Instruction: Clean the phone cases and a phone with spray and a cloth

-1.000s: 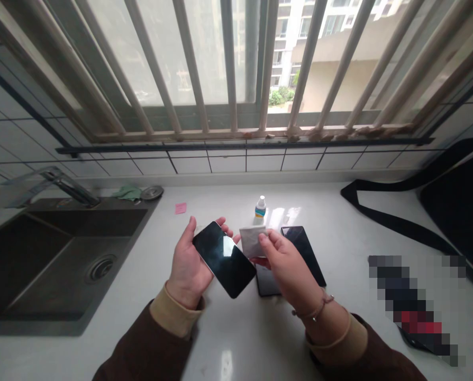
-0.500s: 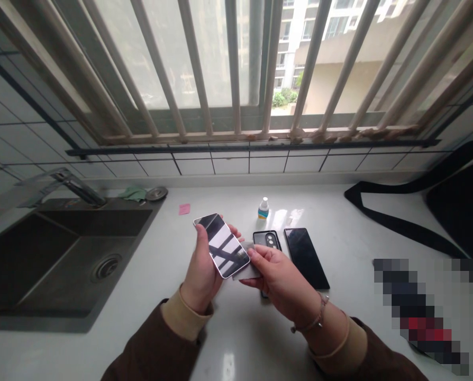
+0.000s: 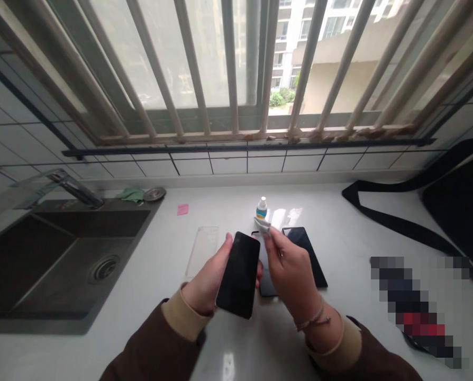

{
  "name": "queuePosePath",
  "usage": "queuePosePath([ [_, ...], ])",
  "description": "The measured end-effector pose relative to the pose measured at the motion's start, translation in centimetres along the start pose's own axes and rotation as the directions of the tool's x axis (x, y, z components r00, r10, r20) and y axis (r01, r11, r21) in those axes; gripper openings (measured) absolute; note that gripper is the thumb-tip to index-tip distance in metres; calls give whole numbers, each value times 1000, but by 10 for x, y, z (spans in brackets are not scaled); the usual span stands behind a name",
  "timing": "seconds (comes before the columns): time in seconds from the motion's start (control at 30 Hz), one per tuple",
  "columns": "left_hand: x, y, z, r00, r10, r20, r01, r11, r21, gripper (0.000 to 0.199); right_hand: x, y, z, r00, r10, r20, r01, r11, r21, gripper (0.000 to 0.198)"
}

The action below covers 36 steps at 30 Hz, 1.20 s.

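Over the glossy white worktop [image 3: 153, 270], the left hand [image 3: 208, 280] grasps a black-screened rectangular phone [image 3: 238, 276]; at the phone's one o'clock, the right hand [image 3: 294, 267] pinches a folded pale-grey cloth [image 3: 262, 225].

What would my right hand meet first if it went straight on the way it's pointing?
Likely the white-capped bottle, just beyond the grey cloth in your right hand. Depth is unclear; the hand might pass above it.

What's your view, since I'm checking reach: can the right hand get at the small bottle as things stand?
Probably yes: the small bottle stands just beyond the right hand, with only the pale cloth it holds seeming in the way.
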State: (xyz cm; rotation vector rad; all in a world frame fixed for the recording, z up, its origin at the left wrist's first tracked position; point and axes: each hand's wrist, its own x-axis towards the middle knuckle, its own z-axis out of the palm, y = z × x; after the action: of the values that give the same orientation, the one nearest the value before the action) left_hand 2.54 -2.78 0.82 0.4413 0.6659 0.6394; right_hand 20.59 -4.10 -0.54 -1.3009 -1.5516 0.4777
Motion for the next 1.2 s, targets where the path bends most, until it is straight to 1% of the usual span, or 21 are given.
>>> queuePosePath([
  [0.07,2,-6,0,999,-32,2,32,999,13,73,-2,3,7,985,-148,93,154,987,-50,38],
  [0.13,5,-9,0,1000,0,1,0,1000,-14,67,-3,9,13,952,-262,161,276,959,-72,42],
  [0.2,9,-10,-1,999,51,16,-50,997,-55,64,-3,14,17,924,-325,202,348,933,-88,47],
  [0.3,14,-9,-2,993,113,18,-110,987,-117,64,-2,15,17,895,-369,252,404,909,-102,50],
  [0.37,16,-8,-3,987,156,-35,-159,975,-153,64,-3,12,16,874,-393,285,430,900,-75,51],
  [0.43,16,-6,-4,976,185,-118,-203,964,-172,62,-4,6,16,848,-416,328,446,895,-19,51],
  [0.5,14,-2,-4,963,189,-190,-221,961,-165,59,-6,1,15,819,-433,375,451,892,46,52],
  [0.63,10,5,-3,935,200,-292,-250,957,-145,54,-10,-7,13,765,-470,441,448,879,159,48],
  [0.7,9,8,-4,916,211,-340,-278,947,-162,52,-10,-10,10,727,-498,474,448,866,222,45],
  [0.8,9,12,-8,904,181,-387,-263,950,-169,56,-9,-16,4,673,-528,518,427,849,310,39],
  [0.87,9,14,-11,903,162,-399,-233,962,-139,61,-9,-21,0,664,-532,525,396,846,357,35],
  [0.93,8,16,-13,904,166,-395,-222,970,-102,65,-10,-25,-3,669,-525,526,341,846,410,35],
  [0.97,8,16,-14,909,167,-382,-217,972,-93,66,-11,-26,-4,683,-509,524,294,848,441,35],
  [1.0,8,17,-14,917,171,-361,-216,972,-89,66,-11,-27,-5,716,-473,513,227,853,470,35],
  [1.03,7,17,-15,922,187,-340,-229,970,-87,65,-12,-26,-5,770,-410,489,142,857,495,33],
  [1.07,7,17,-14,924,212,-319,-250,965,-83,63,-11,-25,-5,838,-315,446,50,858,512,31],
  [1.1,6,17,-14,927,232,-294,-263,962,-74,61,-10,-23,-5,905,-195,379,-34,853,521,30],
  [1.13,5,17,-13,936,237,-262,-261,964,-61,60,-9,-21,-5,955,-60,291,-105,848,519,31],
  [1.17,3,17,-11,948,226,-225,-242,969,-46,59,-6,-18,-6,979,70,193,-161,848,504,33],
  [1.2,2,18,-10,963,197,-183,-205,978,-27,61,-3,-15,-6,980,173,101,-200,859,472,36],
])
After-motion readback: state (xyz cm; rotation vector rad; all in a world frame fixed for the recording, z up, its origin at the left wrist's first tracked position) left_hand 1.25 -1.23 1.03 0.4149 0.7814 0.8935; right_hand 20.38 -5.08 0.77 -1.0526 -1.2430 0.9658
